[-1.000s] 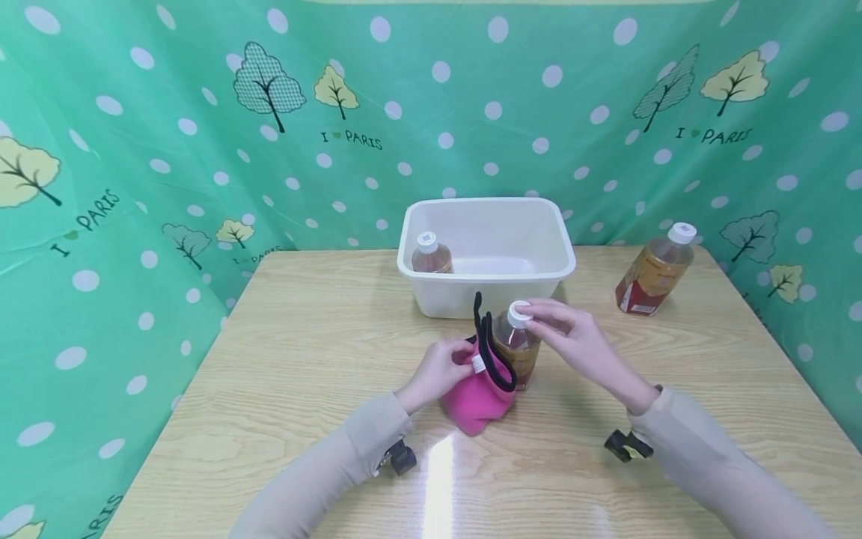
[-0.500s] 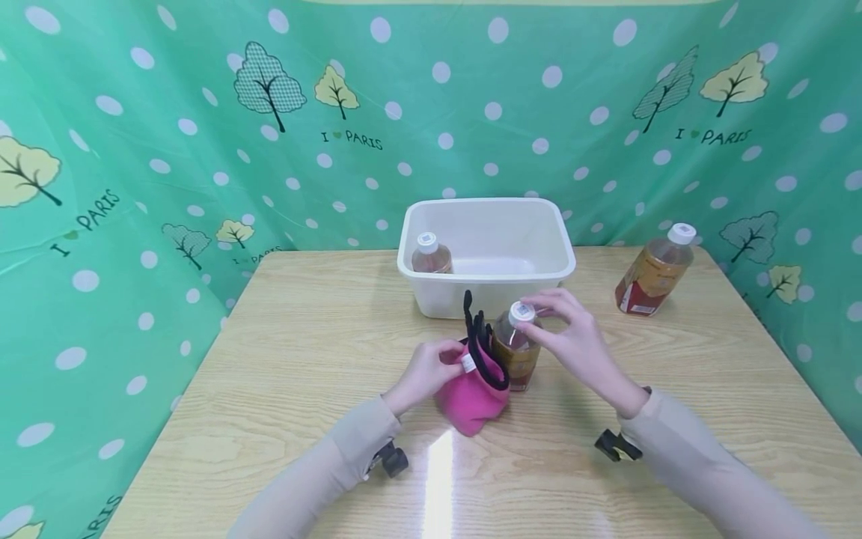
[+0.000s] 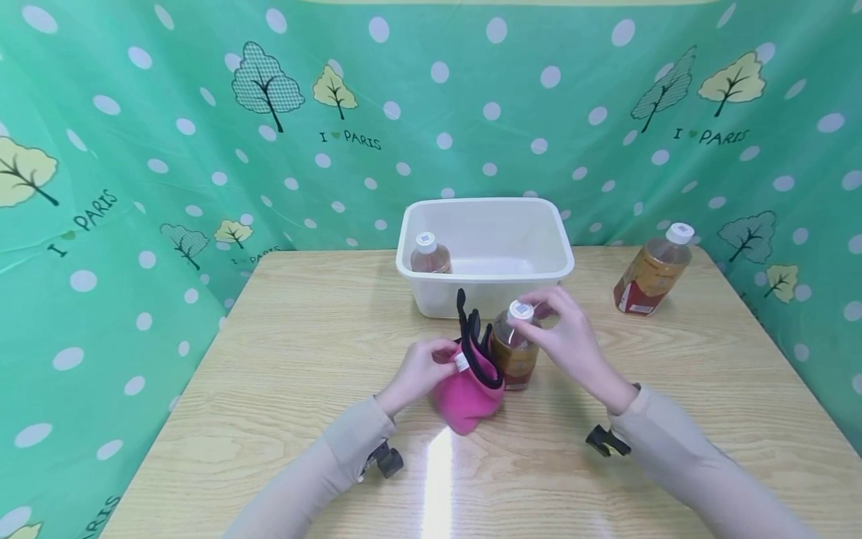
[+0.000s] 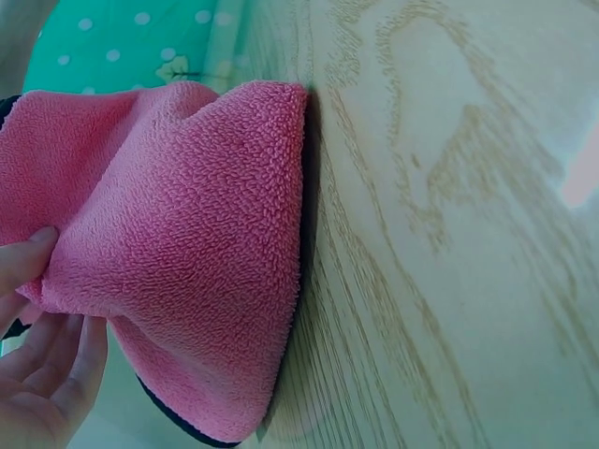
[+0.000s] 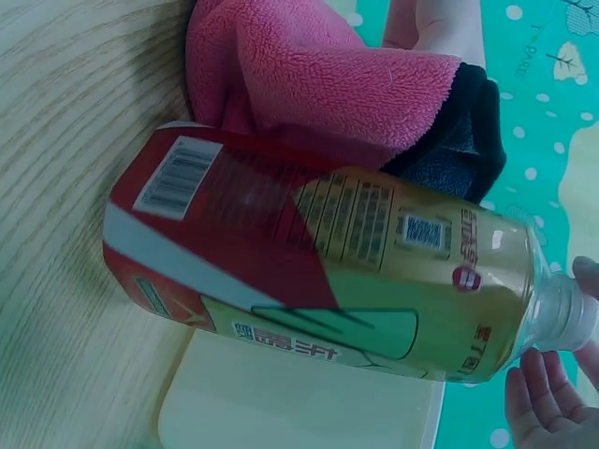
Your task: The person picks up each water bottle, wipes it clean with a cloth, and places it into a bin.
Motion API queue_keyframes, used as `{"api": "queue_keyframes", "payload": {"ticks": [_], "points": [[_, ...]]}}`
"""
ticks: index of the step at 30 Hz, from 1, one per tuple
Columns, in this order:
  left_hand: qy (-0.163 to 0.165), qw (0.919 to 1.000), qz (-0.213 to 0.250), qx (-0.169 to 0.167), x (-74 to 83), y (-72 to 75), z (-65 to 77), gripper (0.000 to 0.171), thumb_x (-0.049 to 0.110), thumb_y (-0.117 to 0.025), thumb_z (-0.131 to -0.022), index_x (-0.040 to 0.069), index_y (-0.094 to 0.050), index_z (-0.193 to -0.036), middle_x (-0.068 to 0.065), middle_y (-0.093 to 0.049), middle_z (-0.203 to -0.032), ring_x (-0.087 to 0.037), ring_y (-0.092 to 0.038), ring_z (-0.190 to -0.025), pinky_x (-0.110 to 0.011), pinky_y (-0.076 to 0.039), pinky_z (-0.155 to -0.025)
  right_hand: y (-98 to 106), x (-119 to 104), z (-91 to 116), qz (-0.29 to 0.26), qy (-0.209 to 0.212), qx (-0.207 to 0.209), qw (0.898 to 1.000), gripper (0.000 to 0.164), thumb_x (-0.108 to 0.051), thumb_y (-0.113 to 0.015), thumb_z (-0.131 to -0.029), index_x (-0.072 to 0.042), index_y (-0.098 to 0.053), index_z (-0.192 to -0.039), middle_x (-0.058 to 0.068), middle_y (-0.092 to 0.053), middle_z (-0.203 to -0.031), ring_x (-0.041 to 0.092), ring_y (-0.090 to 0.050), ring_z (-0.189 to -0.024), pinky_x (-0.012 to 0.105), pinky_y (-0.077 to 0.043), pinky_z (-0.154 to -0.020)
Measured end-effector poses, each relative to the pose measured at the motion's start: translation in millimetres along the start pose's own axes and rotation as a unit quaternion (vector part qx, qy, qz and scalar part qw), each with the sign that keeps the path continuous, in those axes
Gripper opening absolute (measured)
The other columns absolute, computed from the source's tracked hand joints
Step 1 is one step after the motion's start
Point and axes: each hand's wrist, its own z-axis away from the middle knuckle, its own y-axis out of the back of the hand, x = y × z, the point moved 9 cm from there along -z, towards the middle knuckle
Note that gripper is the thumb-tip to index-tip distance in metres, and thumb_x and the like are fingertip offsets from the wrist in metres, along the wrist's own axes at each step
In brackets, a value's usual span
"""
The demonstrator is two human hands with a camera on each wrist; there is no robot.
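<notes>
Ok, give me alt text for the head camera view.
A person's left hand pinches a pink cloth while the right hand holds the white cap of a bottle on a wood-grain table. Behind stands a white bin holding another bottle; a third bottle stands to the right.

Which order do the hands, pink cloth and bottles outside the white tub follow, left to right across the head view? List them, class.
Left hand → pink cloth → nearer bottle → right hand → farther bottle.
</notes>
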Motion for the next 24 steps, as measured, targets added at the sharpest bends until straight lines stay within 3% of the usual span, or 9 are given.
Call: {"api": "queue_keyframes", "payload": {"ticks": [10, 13, 17, 20, 24], "points": [[0.007, 0.9998, 0.006, 0.017, 5.4, 5.8, 1.3, 0.022, -0.005, -0.065, -0.072, -0.007, -0.062, -0.094, -0.019, -0.064, -0.09, -0.026, -0.061, -0.077, -0.029, -0.052, -0.07, 6, -3, 4, -0.017, 0.046, 0.003, 0.999, 0.03, -0.003, -0.072, -0.069, -0.003, -0.065, -0.098, 0.005, -0.061, -0.096, 0.009, -0.056, -0.081, 0.026, -0.051, -0.069], [0.006, 0.9998, 0.0, 0.021, 21.1, 11.0, 4.7, 0.021, -0.008, -0.063, -0.071, -0.01, -0.061, -0.092, -0.022, -0.063, -0.089, -0.029, -0.061, -0.077, -0.032, -0.053, -0.069, 6, -1, 5, -0.023, 0.038, -0.006, 0.999, 0.03, -0.002, -0.071, -0.07, -0.004, -0.065, -0.1, 0.005, -0.062, -0.1, 0.01, -0.056, -0.089, 0.024, -0.049, -0.077], [0.006, 0.9997, -0.006, 0.025, 18.8, 13.3, 4.2, 0.021, -0.007, -0.063, -0.071, -0.008, -0.062, -0.093, -0.019, -0.064, -0.089, -0.027, -0.061, -0.076, -0.025, -0.052, -0.068, 5, 2, 6, -0.027, 0.029, -0.025, 0.999, 0.03, -0.003, -0.068, -0.074, -0.004, -0.064, -0.103, 0.006, -0.061, -0.106, 0.012, -0.054, -0.099, 0.017, -0.043, -0.087], [0.01, 0.9996, -0.005, 0.026, 2.7, 11.4, 0.7, 0.023, -0.004, -0.065, -0.072, -0.005, -0.063, -0.095, -0.016, -0.064, -0.09, -0.022, -0.061, -0.077, -0.019, -0.05, -0.067, 3, 4, 7, -0.033, 0.024, -0.043, 0.998, 0.029, -0.003, -0.065, -0.077, -0.005, -0.063, -0.106, 0.005, -0.06, -0.11, 0.012, -0.053, -0.103, 0.016, -0.04, -0.091], [0.01, 0.9995, -0.004, 0.028, 5.4, 13.1, 0.3, 0.024, -0.003, -0.065, -0.072, -0.005, -0.062, -0.095, -0.016, -0.064, -0.09, -0.022, -0.061, -0.077, -0.02, -0.051, -0.068, -1, 4, 9, -0.045, 0.026, -0.065, 0.997, 0.03, -0.004, -0.062, -0.08, -0.006, -0.061, -0.109, 0.005, -0.059, -0.113, 0.011, -0.052, -0.106, 0.016, -0.039, -0.092]]}}
